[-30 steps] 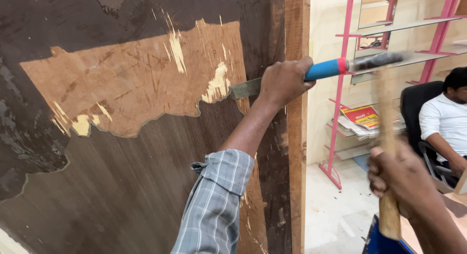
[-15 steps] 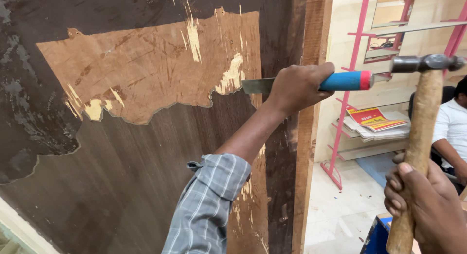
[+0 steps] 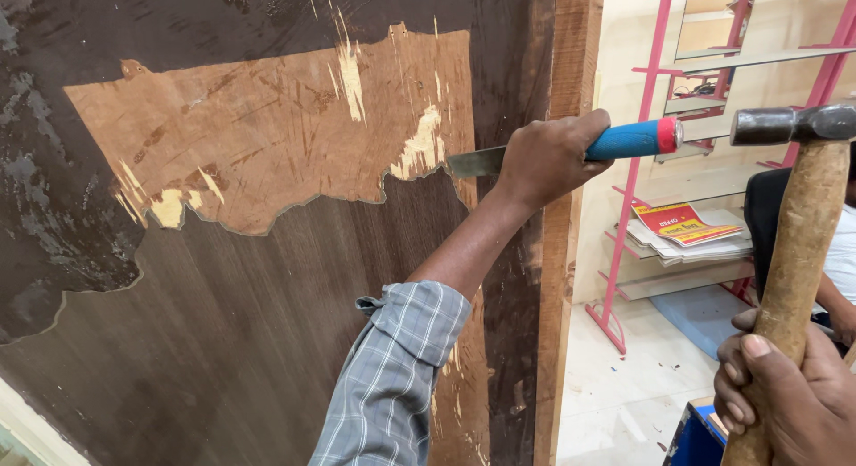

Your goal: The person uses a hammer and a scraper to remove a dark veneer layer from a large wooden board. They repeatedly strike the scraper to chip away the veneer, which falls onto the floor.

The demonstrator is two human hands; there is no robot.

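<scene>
Left hand (image 3: 548, 158) clamped on blue-handled chisel (image 3: 571, 149), flat steel blade against dark veneer panel (image 3: 267, 341), bare patch upper left. Right hand (image 3: 789, 399) wrapped round wooden hammer (image 3: 798, 225), lower right. Pink rack (image 3: 637, 163) behind.

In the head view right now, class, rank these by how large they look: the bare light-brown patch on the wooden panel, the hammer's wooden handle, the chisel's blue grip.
1. Bare light-brown patch on the panel: largest.
2. Hammer's wooden handle: it sits closer to the camera, which enlarges its look.
3. Chisel's blue grip: smallest; the left hand hides part.
</scene>
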